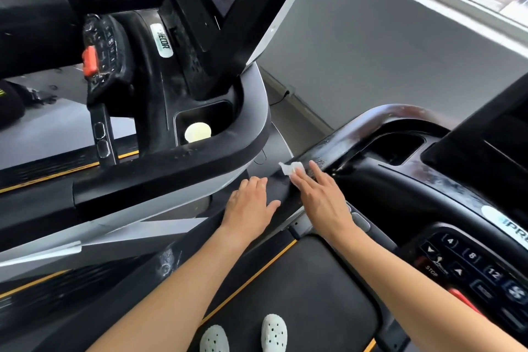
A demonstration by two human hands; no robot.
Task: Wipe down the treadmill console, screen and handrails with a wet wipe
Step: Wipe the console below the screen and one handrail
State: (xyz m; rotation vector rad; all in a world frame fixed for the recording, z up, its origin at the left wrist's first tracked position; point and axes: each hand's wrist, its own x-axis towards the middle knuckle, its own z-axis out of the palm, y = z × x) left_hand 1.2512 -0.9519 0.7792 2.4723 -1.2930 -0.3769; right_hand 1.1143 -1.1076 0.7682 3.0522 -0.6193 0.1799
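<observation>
I stand on a treadmill whose black left handrail runs from the centre up to the right. My right hand lies flat on this rail with straight fingers, pressing a small white wet wipe against it. My left hand rests open on the same rail just behind, fingers spread. The rail's surface looks smeared and damp farther up. The console keypad with number keys sits at the lower right, and the dark screen rises at the right edge.
A second treadmill stands close on the left, with its own screen, keypad, red stop clip and a pale cup in its holder. A grey wall and window are at the back right. My light shoes stand on the belt.
</observation>
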